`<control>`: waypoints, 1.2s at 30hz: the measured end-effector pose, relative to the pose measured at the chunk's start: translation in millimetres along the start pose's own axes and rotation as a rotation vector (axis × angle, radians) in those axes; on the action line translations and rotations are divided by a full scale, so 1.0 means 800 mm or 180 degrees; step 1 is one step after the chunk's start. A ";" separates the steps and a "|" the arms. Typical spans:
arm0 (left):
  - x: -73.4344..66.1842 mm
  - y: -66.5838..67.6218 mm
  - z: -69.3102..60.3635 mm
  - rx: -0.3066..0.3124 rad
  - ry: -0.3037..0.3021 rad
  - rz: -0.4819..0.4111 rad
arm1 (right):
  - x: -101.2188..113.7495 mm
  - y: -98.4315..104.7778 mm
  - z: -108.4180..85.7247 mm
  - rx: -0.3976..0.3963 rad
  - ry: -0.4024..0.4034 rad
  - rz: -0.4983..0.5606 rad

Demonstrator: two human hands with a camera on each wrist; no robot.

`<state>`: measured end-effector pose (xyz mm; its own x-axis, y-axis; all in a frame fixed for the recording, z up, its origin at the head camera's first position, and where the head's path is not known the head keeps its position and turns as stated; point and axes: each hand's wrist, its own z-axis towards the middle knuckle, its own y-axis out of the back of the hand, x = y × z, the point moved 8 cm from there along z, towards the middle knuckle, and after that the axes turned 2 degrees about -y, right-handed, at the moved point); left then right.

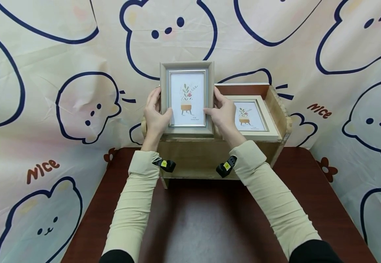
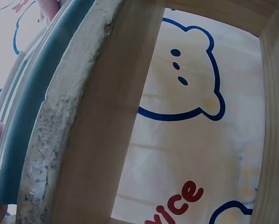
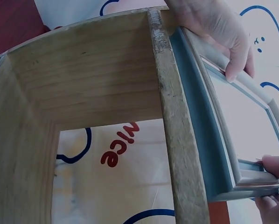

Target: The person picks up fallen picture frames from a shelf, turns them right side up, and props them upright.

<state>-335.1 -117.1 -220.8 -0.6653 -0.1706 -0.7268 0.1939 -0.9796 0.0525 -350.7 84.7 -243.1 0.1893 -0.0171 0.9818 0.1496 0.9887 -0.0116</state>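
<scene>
Both hands hold an upright picture frame (image 1: 187,129) with a grey-beige border and a potted-plant print. My left hand (image 1: 156,118) grips its left side, thumb on the front and fingers around the edge. On the opposite side my right hand (image 1: 224,113) grips it the same way, thumb over the front border. The frame stands at the top of a wooden shelf (image 1: 210,157), its lower edge at the front board. A second, cream picture frame (image 1: 266,137) with a similar print leans in the shelf's upper part at the right, partly behind the right hand and forearm.
The shelf stands on a dark red-brown table (image 1: 302,190) against a cloth backdrop (image 1: 92,58) with bear drawings. Its lower compartment is open through to the backdrop, with wooden side walls (image 3: 93,70). A raised side board (image 1: 279,109) borders the top at the right.
</scene>
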 end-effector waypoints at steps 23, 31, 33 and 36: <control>0.029 0.011 0.021 0.0383 0.0503 0.0077 | 0.005 0.001 -0.002 0.0023 0.0284 0.0126; 0.010 0.014 0.017 0.0300 0.0371 0.0093 | 0.012 0.002 -0.002 -0.0011 0.0434 -0.0336; -0.002 0.014 0.014 0.0269 0.0345 0.0118 | 0.015 0.003 -0.001 -0.0021 0.0483 -0.0498; -0.011 0.013 0.013 0.0214 0.0267 0.0104 | 0.019 0.003 -0.001 -0.0050 0.0553 -0.0664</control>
<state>-334.7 -127.0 -207.1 -0.5962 -0.1959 -0.7785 0.1638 -0.9790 0.1210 -347.0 86.9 -228.3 0.3164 -0.2468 0.9160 0.2176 0.9587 0.1832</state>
